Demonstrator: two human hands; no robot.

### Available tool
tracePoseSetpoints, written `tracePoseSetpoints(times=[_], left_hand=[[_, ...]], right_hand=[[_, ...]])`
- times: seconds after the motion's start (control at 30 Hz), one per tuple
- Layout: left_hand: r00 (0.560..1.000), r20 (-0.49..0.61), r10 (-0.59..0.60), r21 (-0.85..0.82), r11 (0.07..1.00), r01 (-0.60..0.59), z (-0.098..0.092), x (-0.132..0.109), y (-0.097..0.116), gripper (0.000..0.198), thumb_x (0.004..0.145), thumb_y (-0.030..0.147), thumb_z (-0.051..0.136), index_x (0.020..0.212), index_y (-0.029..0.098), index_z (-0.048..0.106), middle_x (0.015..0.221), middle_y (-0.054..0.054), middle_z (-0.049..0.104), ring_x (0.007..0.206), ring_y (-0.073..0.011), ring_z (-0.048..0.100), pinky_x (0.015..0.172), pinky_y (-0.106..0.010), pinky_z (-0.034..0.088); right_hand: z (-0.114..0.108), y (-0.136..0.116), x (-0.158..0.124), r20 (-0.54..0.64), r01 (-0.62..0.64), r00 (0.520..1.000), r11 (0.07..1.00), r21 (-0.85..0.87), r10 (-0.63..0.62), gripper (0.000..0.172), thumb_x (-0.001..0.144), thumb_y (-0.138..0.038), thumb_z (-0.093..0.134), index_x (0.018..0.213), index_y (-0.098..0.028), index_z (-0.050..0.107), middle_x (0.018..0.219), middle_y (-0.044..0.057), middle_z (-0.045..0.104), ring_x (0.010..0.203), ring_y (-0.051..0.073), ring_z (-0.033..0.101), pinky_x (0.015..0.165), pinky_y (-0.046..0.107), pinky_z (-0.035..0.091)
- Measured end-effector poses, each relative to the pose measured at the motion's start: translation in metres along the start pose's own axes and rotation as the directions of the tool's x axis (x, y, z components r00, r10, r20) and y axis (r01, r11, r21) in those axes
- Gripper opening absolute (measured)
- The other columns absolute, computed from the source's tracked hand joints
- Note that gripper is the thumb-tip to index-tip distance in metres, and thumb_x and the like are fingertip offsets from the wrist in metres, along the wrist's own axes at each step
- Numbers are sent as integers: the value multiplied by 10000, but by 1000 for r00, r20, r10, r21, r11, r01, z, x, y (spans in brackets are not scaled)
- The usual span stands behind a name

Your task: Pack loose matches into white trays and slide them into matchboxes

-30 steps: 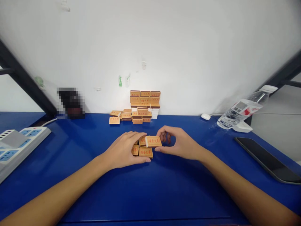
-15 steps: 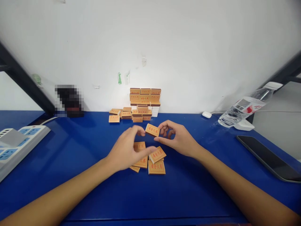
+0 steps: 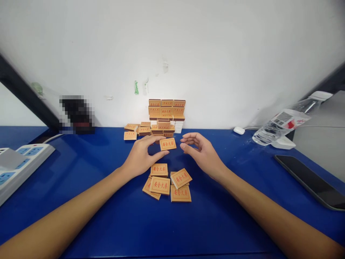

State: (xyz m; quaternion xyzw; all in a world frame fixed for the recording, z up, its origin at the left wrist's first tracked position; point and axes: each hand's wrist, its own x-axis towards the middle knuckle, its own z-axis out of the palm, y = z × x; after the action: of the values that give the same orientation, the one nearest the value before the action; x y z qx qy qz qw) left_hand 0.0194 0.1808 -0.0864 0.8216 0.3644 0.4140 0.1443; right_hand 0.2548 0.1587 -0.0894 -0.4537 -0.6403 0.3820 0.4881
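Note:
Between the thumb and fingers of my left hand (image 3: 142,153) is a matchbox (image 3: 168,144), its red-lettered face toward me. My right hand (image 3: 201,153) hovers just right of it, fingers curved and apart, with nothing in them. Nearer to me on the blue table lie several loose matchboxes (image 3: 160,185), some overlapping; one tilted matchbox (image 3: 181,178) rests on others at the right. Behind the hands a stepped stack of matchboxes (image 3: 166,111) stands against the wall. A smaller pile of matchboxes (image 3: 130,135) sits to its left.
A power strip (image 3: 27,158) lies at the left, and a black pixelated object (image 3: 79,115) stands by the wall. On the right are a tilted water bottle (image 3: 285,120), a white earbud case (image 3: 239,130), a white adapter (image 3: 283,142) and a phone (image 3: 309,181).
The matchbox has passed from my right hand to my left and moved slightly left. My right hand has let go and opened. The loose matchboxes are now less covered by my left hand.

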Motion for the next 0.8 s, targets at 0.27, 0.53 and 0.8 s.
tracePoseSetpoints(times=[0.27, 0.53, 0.8], left_hand=[[999, 42, -19, 12, 1000, 19, 2, -2, 3, 522, 841, 364, 866, 1310, 215, 694, 1230, -57, 774, 1064, -243, 743, 931, -373, 591], [994, 16, -110, 69, 992, 109, -9, -4, -6, 420, 849, 396, 855, 1218, 228, 746, 1166, -33, 793, 972, -227, 741, 851, -356, 585], [987, 87, -132, 101, 987, 123, -15, -8, -16, 438, 863, 429, 838, 1256, 258, 745, 1016, -14, 745, 802, -173, 649, 729, -319, 523]], right_hand=[[12, -5, -6, 118, -212, 973, 968, 130, 198, 317, 891, -515, 723, 900, -198, 730, 902, 39, 712, 799, 170, 635, 727, 324, 543], [-16, 8, 8, -28, -290, 956, 956, 53, 292, 322, 844, -504, 742, 844, -182, 720, 799, 36, 691, 633, 132, 570, 555, 273, 457], [-65, 25, 32, -275, -402, 889, 911, -89, 365, 246, 907, -381, 723, 817, -154, 697, 874, 98, 757, 555, 89, 490, 420, 204, 334]])
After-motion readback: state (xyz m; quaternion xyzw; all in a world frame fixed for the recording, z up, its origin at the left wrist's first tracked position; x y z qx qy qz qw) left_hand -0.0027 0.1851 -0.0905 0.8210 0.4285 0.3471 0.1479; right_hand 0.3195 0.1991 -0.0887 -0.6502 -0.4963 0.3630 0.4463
